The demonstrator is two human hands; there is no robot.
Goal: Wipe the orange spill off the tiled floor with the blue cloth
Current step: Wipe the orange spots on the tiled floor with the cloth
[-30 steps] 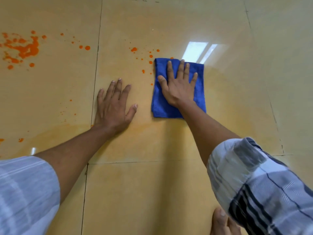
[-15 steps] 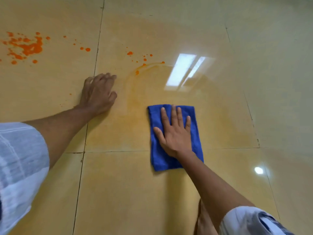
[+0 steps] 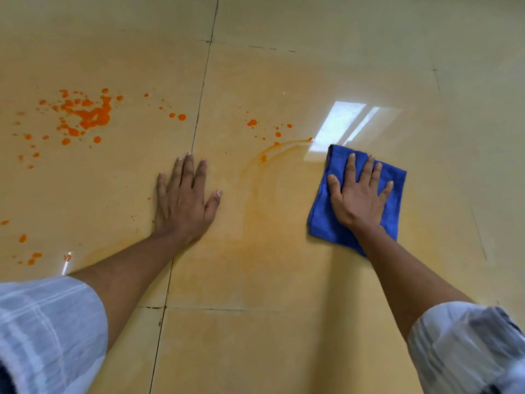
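Right hand (image 3: 359, 199) lies flat, fingers spread, pressing the blue cloth (image 3: 326, 214); left hand (image 3: 184, 204) splayed flat on the tiled floor (image 3: 284, 351), holding nothing. Orange spill (image 3: 91, 115) sits beyond the left hand. Best to sweep leftward with even pressure, overlapping passes. Cloth underside unseen; faint smears hard to judge.

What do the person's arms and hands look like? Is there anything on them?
Both forearms are bare. The left hand and right hand have no gloves, and I can see no rings or watch. The left sleeve is white with faint checks. The right sleeve is white with grey and dark stripes.
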